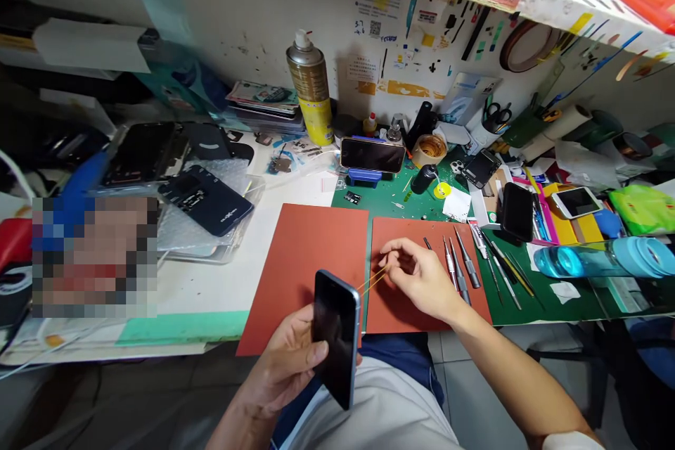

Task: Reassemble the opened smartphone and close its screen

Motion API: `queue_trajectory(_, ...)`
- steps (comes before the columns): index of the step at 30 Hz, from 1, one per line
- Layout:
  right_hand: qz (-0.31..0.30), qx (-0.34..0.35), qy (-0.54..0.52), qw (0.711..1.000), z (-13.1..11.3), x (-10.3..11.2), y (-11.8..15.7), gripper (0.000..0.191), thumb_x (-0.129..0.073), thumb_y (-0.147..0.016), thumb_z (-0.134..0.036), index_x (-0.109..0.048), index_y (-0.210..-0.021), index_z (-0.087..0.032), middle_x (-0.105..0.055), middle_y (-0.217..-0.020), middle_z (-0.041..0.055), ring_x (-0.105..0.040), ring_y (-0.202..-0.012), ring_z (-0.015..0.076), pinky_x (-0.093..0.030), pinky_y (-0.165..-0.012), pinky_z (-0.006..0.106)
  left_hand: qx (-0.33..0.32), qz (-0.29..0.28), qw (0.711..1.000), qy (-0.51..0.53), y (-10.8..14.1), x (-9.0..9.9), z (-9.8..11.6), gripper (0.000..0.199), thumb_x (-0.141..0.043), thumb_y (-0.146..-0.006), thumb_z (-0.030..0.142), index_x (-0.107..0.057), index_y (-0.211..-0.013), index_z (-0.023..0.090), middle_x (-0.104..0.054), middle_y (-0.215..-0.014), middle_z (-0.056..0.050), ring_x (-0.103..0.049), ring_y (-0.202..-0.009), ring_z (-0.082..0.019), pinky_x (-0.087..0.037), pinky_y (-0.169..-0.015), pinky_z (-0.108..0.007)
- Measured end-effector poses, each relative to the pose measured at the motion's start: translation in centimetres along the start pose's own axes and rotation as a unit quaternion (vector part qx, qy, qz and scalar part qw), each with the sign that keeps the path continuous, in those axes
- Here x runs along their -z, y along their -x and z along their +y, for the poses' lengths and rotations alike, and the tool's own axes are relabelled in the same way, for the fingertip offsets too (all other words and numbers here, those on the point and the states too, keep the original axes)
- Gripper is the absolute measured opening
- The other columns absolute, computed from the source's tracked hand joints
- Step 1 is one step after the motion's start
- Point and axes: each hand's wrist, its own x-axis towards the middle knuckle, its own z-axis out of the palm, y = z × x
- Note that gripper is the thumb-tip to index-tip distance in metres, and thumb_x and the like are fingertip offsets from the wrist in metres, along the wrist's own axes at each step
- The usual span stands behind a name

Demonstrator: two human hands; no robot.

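Observation:
A dark phone (336, 337) with a blue-grey frame is tilted upright in my left hand (290, 358), its thumb on the screen side. To the right, my right hand (414, 273) pinches a thin yellow band (374, 280) that is stretched to the phone's right edge. Below my right hand lies an orange-red mat (401, 313); a second orange-red mat (306, 239) is beyond the phone, on the left. Several metal tools (458, 271) rest on the right mat, just past my right hand. How the band meets the phone is hidden.
A phone on a blue stand (372, 157) is at the back, near a spray can (311, 88). Dark phone parts (205, 200) lie on bubble wrap at left. A blue bottle (606, 258), another black phone (517, 211) and a white phone (576, 202) lie at right.

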Motion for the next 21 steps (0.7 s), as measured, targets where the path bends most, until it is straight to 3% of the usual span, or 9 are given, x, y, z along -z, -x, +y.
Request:
queue_trajectory(2,-0.03,-0.036,-0.119,0.992,0.2,0.0,-0.3,0.023,-0.08,-0.085,-0.024,-0.07,-0.106,-0.022,-0.07,-0.087,-0.002,-0.076,-0.088,0.0182,-0.059,-0.081,0.031,0.005,0.001,1.0,0.005,0.2,0.4,0.1,0.041,-0.097,-0.078,0.025,-0.08,-0.115,0.018,-0.084,-0.093,-0.01,-0.084,-0.077,-0.025,-0.068,-0.073,-0.031)
queue_trajectory(4,-0.077,-0.074,-0.233,0.967,0.3,-0.1,-0.5,0.03,-0.082,-0.084,-0.025,-0.069,-0.11,-0.022,-0.068,-0.083,-0.0036,-0.073,-0.074,0.0147,-0.06,-0.077,0.031,-0.007,0.025,1.0,0.004,0.1,0.5,0.1,0.042,-0.098,-0.076,0.023,-0.08,-0.113,0.016,-0.083,-0.095,-0.009,-0.083,-0.077,-0.024,-0.068,-0.073,-0.029)
queue_trajectory(8,-0.149,-0.088,-0.313,0.934,1.1,-0.7,0.2,0.034,-0.077,-0.083,-0.024,-0.072,-0.117,-0.019,-0.069,-0.069,-0.0054,-0.045,-0.044,0.0046,-0.062,-0.075,0.031,-0.023,0.038,0.999,0.002,-0.5,-0.2,0.3,0.039,-0.097,-0.077,0.024,-0.079,-0.11,0.015,-0.082,-0.094,-0.009,-0.081,-0.079,-0.022,-0.068,-0.078,-0.031)
queue_trajectory(10,-0.175,-0.085,-0.338,0.921,2.1,-1.0,0.8,0.044,-0.076,-0.082,-0.024,-0.07,-0.126,-0.024,-0.08,-0.084,-0.0031,-0.037,-0.036,0.0026,-0.06,-0.057,0.027,-0.018,0.021,1.0,0.003,-0.7,-0.8,0.3,0.035,-0.096,-0.079,0.026,-0.079,-0.108,0.016,-0.08,-0.09,-0.008,-0.081,-0.079,-0.023,-0.067,-0.079,-0.033)
queue_trajectory(12,-0.196,-0.082,-0.35,0.912,3.2,-1.0,1.2,0.058,-0.078,-0.084,-0.026,-0.062,-0.139,-0.035,-0.083,-0.115,-0.0011,-0.047,-0.036,0.0038,-0.049,-0.036,0.021,-0.019,0.008,1.0,0.001,-0.9,-1.3,0.1,0.034,-0.094,-0.08,0.027,-0.079,-0.109,0.016,-0.08,-0.089,-0.007,-0.08,-0.079,-0.022,-0.066,-0.078,-0.032)
queue_trajectory(14,-0.203,-0.076,-0.33,0.919,3.7,-0.5,1.4,0.071,-0.082,-0.086,-0.029,-0.052,-0.148,-0.043,-0.076,-0.14,0.0006,-0.067,-0.048,0.0092,-0.044,-0.029,0.019,-0.023,0.003,1.0,-0.02,-1.0,-1.9,0.0,0.038,-0.092,-0.083,0.029,-0.079,-0.117,0.016,-0.081,-0.097,-0.01,-0.08,-0.085,-0.024,-0.065,-0.081,-0.034)
queue_trajectory(16,-0.182,-0.046,-0.269,0.945,3.1,0.6,1.2,0.076,-0.089,-0.084,-0.035,-0.05,-0.149,-0.042,-0.069,-0.15,0.0056,-0.078,-0.064,0.0151,-0.047,-0.031,0.019,-0.041,0.022,0.996,-0.079,-1.1,-2.3,-0.1,0.045,-0.088,-0.087,0.032,-0.077,-0.128,0.017,-0.082,-0.117,-0.013,-0.079,-0.109,-0.03,-0.062,-0.096,-0.037)
queue_trajectory(19,-0.125,0.027,-0.096,0.987,0.2,2.3,1.0,0.071,-0.098,-0.075,-0.041,-0.06,-0.134,-0.031,-0.07,-0.148,0.013,-0.08,-0.081,0.0188,-0.054,-0.044,0.021,-0.071,0.105,0.964,-0.234,-1.1,-2.4,0.0,0.05,-0.082,-0.093,0.037,-0.073,-0.138,0.021,-0.075,-0.142,-0.012,-0.064,-0.141,-0.033,-0.051,-0.117,-0.039)
queue_trajectory(21,-0.106,0.067,0.084,0.989,-2.3,2.5,1.1,0.067,-0.101,-0.072,-0.042,-0.063,-0.126,-0.027,-0.078,-0.131,0.0123,-0.076,-0.087,0.0195,-0.054,-0.054,0.023,-0.072,0.151,0.923,-0.346,-1.0,-2.2,0.2,0.047,-0.077,-0.095,0.042,-0.073,-0.137,0.021,-0.076,-0.14,-0.011,-0.068,-0.135,-0.034,-0.054,-0.112,-0.04)
